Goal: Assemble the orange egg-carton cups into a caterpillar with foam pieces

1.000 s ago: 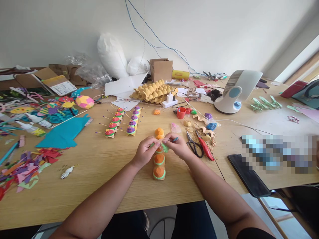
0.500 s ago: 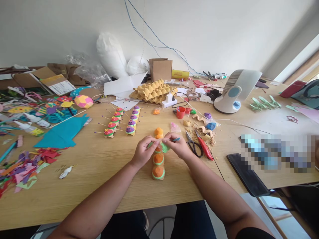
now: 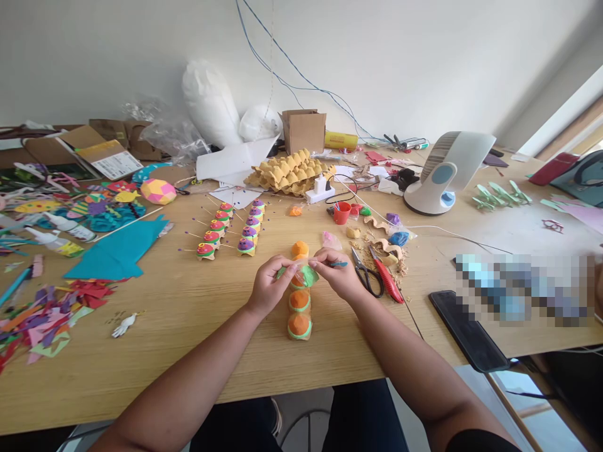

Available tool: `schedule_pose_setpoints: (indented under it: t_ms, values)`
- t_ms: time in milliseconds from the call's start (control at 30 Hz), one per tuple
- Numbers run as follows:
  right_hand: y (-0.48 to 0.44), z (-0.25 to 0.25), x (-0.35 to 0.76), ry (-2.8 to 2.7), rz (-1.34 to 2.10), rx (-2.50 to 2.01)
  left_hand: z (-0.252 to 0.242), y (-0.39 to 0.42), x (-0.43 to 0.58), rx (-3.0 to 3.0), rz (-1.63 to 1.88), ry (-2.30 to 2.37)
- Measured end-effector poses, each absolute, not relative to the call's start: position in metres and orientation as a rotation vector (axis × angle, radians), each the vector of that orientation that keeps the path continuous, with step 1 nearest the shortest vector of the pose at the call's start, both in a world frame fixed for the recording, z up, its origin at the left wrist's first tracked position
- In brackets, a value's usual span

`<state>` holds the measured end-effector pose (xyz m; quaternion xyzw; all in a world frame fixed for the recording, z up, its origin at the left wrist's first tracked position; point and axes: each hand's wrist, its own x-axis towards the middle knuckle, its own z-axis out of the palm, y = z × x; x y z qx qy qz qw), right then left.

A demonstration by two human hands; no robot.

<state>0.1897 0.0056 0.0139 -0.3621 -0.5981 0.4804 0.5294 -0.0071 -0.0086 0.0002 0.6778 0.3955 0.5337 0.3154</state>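
Note:
My left hand (image 3: 269,284) and my right hand (image 3: 338,275) meet above the table, both closed in a pinch. Between them they hold the top edge of a small clear plastic bag of green clay (image 3: 308,277). A slim teal tool (image 3: 338,264) sticks out from the fingers of my right hand. Just beneath lies an egg-carton strip (image 3: 300,314) whose bumps are covered in orange, with light green bands round their bases. The bag and my hands hide part of this strip.
Scissors (image 3: 366,274) and a red-handled cutter (image 3: 386,276) lie to the right, near a phone (image 3: 466,329). Two decorated caterpillar strips (image 3: 215,231) with pins stand at left. A red cup (image 3: 342,213), egg cartons (image 3: 287,172) and a fan (image 3: 447,172) stand farther back.
The bag's plastic edge is stretched wider between my fingers, and the green clay shows more fully below it. My hands have barely shifted otherwise.

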Motion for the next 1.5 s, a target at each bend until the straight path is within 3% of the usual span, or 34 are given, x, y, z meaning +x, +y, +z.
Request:
schedule_pose_setpoints:
  t_ms: [200, 533, 1500]
  values:
    - [0.003, 0.019, 0.19, -1.454, 1.112, -0.835, 0.001, -0.009, -0.006, 1.797, 1.406, 1.019]
    - [0.004, 0.009, 0.187, -1.385, 1.331, -0.899, 0.001, -0.008, -0.007, 1.829, 1.407, 1.048]
    - [-0.001, 0.009, 0.183, -1.569, 1.118, -0.928, 0.004, -0.009, -0.005, 2.01, 1.491, 1.041]
